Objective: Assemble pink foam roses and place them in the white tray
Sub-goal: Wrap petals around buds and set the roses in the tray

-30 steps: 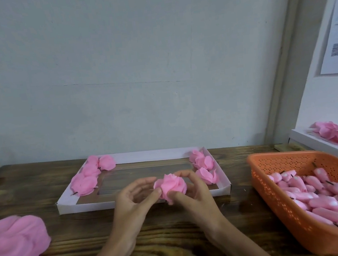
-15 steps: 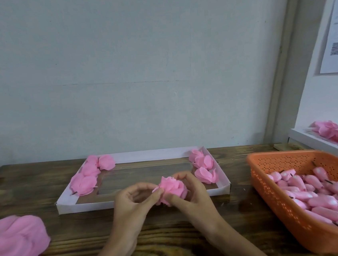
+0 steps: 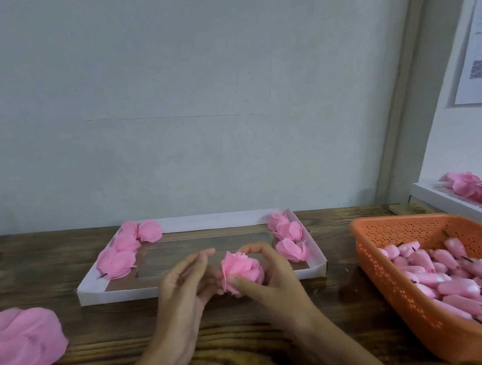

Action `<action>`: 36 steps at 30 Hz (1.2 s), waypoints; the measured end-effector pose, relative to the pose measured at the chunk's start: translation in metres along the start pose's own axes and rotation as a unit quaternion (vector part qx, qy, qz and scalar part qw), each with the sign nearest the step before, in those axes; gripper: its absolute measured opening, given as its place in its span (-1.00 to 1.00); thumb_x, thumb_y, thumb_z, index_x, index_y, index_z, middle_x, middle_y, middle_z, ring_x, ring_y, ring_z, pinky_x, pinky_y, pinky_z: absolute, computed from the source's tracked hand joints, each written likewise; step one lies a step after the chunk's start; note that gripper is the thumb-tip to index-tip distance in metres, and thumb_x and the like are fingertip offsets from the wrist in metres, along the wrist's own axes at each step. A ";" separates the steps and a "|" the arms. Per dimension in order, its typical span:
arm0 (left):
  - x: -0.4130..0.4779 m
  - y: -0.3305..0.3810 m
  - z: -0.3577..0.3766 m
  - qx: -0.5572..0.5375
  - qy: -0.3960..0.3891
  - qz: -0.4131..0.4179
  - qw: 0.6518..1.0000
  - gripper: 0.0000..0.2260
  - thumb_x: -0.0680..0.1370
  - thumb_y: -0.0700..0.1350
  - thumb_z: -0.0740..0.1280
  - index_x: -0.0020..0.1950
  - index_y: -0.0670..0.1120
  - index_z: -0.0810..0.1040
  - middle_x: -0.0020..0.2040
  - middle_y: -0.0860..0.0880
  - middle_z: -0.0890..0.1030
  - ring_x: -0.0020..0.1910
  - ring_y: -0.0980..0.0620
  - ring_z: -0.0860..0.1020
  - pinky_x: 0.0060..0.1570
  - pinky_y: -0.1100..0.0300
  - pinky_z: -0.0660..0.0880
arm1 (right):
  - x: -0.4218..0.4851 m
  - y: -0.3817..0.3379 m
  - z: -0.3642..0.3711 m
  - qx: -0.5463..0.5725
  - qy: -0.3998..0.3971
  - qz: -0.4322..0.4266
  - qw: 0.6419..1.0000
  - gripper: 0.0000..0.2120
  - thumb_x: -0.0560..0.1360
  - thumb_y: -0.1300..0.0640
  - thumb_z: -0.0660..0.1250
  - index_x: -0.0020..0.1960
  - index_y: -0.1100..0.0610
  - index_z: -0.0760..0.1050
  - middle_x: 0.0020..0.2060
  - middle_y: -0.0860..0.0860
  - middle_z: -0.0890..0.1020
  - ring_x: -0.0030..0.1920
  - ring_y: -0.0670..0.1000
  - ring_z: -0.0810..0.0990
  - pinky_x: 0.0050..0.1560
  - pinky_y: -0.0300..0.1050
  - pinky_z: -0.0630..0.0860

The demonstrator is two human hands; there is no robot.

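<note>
Evidently the pink foam rose [image 3: 242, 270] is held just above the wooden table [image 3: 251, 344], in front of the near wall of the white tray [image 3: 111, 294] and not yet inside it. It is gripped by the right hand [image 3: 277, 282]: the thumb is pressed on the lower petals and the forefinger is curled over the back. The left hand [image 3: 185, 289] is held open just beside it, its fingers nearly straight and blurred. Whether its thumb touches the rose's base cannot be told.

The rose is judged to be very light, soft and easily crushed. Thin foam petals could be creased or pulled loose by a hard pinch, so it is best taken low, around the gathered base, with the outer petals only cupped. Little slip is expected from foam.

Finished roses [image 3: 122, 254] are laid along the tray's left end, and 3 more [image 3: 288, 236] at its right end. A heap of loose petals [image 3: 17, 354] is seen at the table's left edge. An orange basket [image 3: 391, 270] filled with pink buds [image 3: 451, 273] is set at the right.
</note>
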State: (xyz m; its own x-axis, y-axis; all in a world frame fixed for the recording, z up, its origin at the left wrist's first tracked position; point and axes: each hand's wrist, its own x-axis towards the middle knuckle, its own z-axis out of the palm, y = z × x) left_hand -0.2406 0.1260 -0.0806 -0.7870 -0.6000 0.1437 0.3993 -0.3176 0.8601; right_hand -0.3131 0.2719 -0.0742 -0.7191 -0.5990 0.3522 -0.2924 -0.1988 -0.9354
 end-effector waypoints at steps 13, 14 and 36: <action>-0.020 0.004 0.016 -0.067 -0.027 -0.137 0.988 -0.44 0.60 0.25 0.22 -0.09 -0.20 0.76 0.01 -0.23 0.73 -0.08 -0.13 0.74 -0.12 0.04 0.69 | -0.016 -0.005 0.027 -0.344 0.002 -0.154 0.926 -0.57 0.39 -0.03 0.50 0.21 -0.24 0.49 0.13 -0.30 0.47 0.15 -0.24 0.54 0.07 -0.37 0.48; -0.020 0.003 0.018 -0.062 -0.020 -0.135 0.989 -0.43 0.55 0.27 0.25 -0.17 -0.21 0.75 -0.07 -0.23 0.73 -0.15 -0.10 0.72 -0.14 0.05 0.68 | -0.017 -0.004 0.027 -0.364 0.009 -0.159 0.918 -0.57 0.39 -0.03 0.49 0.23 -0.22 0.50 0.10 -0.28 0.51 0.12 -0.22 0.55 0.06 -0.31 0.50; -0.008 -0.006 0.007 -0.104 0.027 -0.165 0.980 -0.53 0.55 0.28 0.35 -0.37 -0.04 0.63 -0.34 -0.08 0.57 -0.40 0.01 0.57 -0.40 0.18 0.59 | -0.022 0.002 0.035 -0.330 0.080 -0.170 0.925 -0.86 0.49 -0.02 0.49 0.06 -0.10 0.69 0.07 -0.26 0.56 0.18 -0.15 0.49 0.15 -0.38 0.39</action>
State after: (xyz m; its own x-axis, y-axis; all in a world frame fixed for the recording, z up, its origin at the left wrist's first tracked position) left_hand -0.2395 0.1377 -0.0836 -0.8660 -0.4750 -0.1564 0.2185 -0.6406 0.7361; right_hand -0.2762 0.2575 -0.0847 -0.5830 -0.4557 0.6727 -0.8024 0.1930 -0.5647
